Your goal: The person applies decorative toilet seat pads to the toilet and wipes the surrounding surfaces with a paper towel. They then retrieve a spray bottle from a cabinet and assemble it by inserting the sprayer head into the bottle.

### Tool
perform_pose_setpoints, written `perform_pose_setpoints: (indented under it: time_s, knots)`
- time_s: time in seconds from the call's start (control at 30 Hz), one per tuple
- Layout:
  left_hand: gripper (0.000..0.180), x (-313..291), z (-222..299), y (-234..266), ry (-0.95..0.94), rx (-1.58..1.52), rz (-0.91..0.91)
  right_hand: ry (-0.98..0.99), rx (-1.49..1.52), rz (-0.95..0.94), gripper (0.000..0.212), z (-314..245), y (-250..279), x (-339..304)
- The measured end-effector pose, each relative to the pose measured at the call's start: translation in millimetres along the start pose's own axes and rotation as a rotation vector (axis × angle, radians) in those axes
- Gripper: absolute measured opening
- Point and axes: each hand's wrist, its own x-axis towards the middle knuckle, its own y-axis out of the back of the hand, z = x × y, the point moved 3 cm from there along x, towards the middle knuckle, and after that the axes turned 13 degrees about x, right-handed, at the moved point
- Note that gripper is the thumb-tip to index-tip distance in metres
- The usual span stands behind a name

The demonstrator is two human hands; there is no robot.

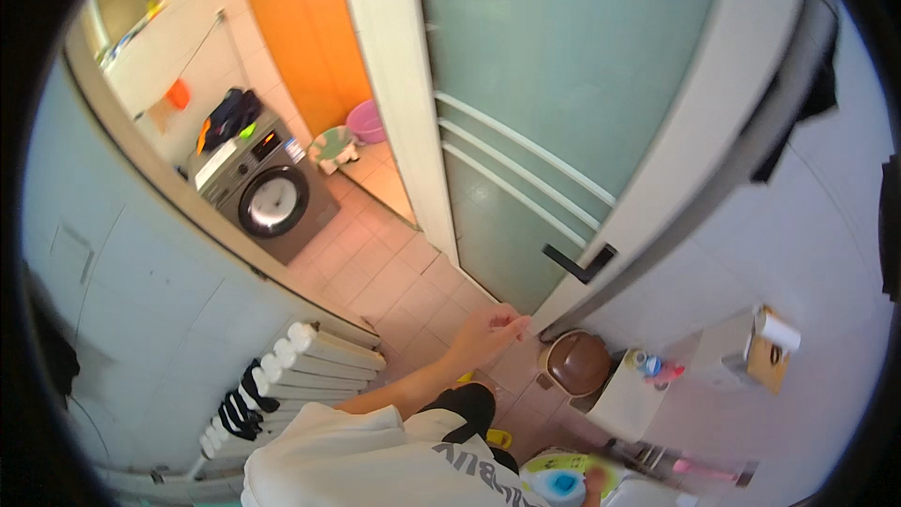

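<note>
My left hand (493, 330) reaches forward over the tiled floor, its fingers curled in and nothing visible in them. In the picture it lies beside the lower edge of a frosted glass door (563, 66); whether it touches the door I cannot tell. The door's black handle (580, 263) is above and to the right of this hand. At the lower edge my right hand (595, 482) shows only in part and is blurred, its fingers unclear. It is beside a toilet bowl (561, 485) with a blue inside and a yellow-green seat cover.
A brown-lidded bin (577, 363) and a white stand (627, 401) with small items are at right. White radiator (324, 361), hung with black cloth, is at left. Beyond the doorway are a grey washing machine (314, 204), a pink basin (366, 120) and an orange door (305, 28).
</note>
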Motion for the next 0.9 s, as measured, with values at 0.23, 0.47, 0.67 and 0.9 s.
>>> perform_pose_setpoints:
  time_s: [0.23,0.47,0.67,0.9]
  knots:
    - [0.022,38,-30,130,-0.244,-0.147,0.327,0.131,-0.176,-0.325,0.029,-121,-82,-14]
    - [0.017,60,-73,304,-0.151,0.056,0.690,0.231,-0.335,-0.606,0.032,-235,-187,-8]
    - [0.016,51,-115,404,-0.025,0.113,1.005,0.480,-0.659,-0.786,0.031,-350,-287,7]
    - [0.017,60,-206,477,0.329,0.984,1.053,0.752,-0.344,-0.935,0.033,-577,-419,-21]
